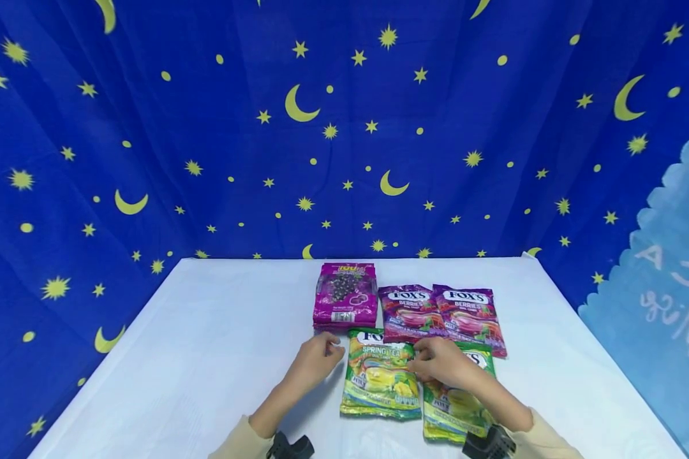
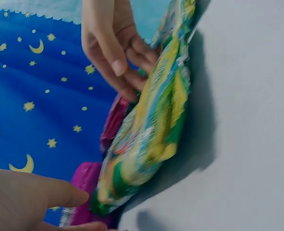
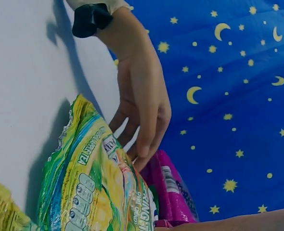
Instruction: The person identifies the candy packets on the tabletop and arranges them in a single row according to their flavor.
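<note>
We see the left hand with fingers loosely curled, tips at the top-left corner of the green Spring Tea bag; we can't tell if it pinches. Right hand pinches the bag's top-right corner. The bag lies flat at the desk's front centre. A second green bag sits under the right forearm; a purple bag and two Fox's Berries bags lie behind.

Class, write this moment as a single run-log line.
left hand: touches green candy bag | right hand: pinches its top edge | purple bag behind
</note>
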`<action>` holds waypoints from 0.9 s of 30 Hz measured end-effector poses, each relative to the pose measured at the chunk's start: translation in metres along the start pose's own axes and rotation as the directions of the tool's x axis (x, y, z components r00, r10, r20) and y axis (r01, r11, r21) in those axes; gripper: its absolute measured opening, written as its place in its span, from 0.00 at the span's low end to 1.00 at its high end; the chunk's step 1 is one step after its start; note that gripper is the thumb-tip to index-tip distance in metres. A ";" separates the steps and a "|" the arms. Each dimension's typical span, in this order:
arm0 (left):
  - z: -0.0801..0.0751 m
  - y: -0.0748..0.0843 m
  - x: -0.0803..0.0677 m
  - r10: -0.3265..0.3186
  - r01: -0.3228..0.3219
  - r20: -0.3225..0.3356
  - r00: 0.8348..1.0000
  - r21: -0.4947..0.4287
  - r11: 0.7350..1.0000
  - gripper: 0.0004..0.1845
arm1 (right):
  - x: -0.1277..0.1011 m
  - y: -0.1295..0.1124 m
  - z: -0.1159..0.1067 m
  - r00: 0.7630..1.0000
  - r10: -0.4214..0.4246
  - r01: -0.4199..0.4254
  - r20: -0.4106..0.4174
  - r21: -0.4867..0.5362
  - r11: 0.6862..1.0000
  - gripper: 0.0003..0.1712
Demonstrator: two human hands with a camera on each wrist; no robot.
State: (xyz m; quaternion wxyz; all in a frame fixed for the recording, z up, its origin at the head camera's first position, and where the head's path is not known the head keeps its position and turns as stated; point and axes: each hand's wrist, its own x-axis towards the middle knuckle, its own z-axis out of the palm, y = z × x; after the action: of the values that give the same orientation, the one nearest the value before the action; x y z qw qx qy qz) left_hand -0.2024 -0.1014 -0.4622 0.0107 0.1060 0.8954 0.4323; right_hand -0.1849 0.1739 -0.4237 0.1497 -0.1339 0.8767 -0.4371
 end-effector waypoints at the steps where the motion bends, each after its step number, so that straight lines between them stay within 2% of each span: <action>1: 0.002 0.001 -0.001 -0.006 0.007 0.036 0.999 -0.040 0.999 0.19 | 0.001 0.000 0.002 1.000 0.008 -0.008 -0.013 0.001 1.000 0.33; 4: 0.008 0.002 -0.002 -0.020 0.039 0.120 0.993 -0.160 0.986 0.24 | 0.003 0.000 0.007 0.998 0.040 -0.040 -0.050 0.003 0.999 0.34; 7: 0.014 0.003 -0.003 -0.027 0.052 0.132 0.991 -0.190 0.980 0.23 | 0.004 0.003 0.009 0.996 0.088 -0.087 -0.029 0.042 0.995 0.34; 9: 0.018 0.003 -0.005 -0.039 0.068 0.137 0.990 -0.214 0.975 0.21 | 0.004 0.007 0.009 0.993 0.114 -0.117 0.029 0.115 0.987 0.35; 12: 0.018 0.003 -0.009 -0.065 0.102 0.141 0.988 -0.273 0.956 0.20 | 0.002 0.013 0.011 0.984 0.132 -0.160 0.120 0.262 0.952 0.36; 15: 0.017 0.002 -0.013 -0.081 0.128 0.148 0.986 -0.341 0.931 0.19 | 0.000 0.016 0.012 0.975 0.146 -0.199 0.166 0.371 0.907 0.36; 17: 0.016 0.002 -0.015 -0.093 0.142 0.150 0.984 -0.355 0.924 0.20 | -0.002 0.017 0.013 0.974 0.141 -0.205 0.179 0.417 0.886 0.34; 23: 0.014 0.001 -0.020 -0.122 0.176 0.155 0.980 -0.407 0.896 0.23 | -0.004 0.019 0.017 0.983 0.059 -0.142 0.173 0.517 0.844 0.31; 27: 0.014 0.000 -0.023 -0.119 0.182 0.169 0.978 -0.431 0.884 0.23 | -0.006 0.019 0.019 0.985 0.074 -0.149 0.157 0.545 0.825 0.31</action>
State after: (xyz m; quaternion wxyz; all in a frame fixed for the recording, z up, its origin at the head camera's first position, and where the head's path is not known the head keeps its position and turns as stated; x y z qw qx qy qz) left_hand -0.1781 -0.0953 -0.4720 0.1301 0.0602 0.7756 0.6147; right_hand -0.1740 0.1738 -0.4489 0.2639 -0.0614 0.7069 -0.6534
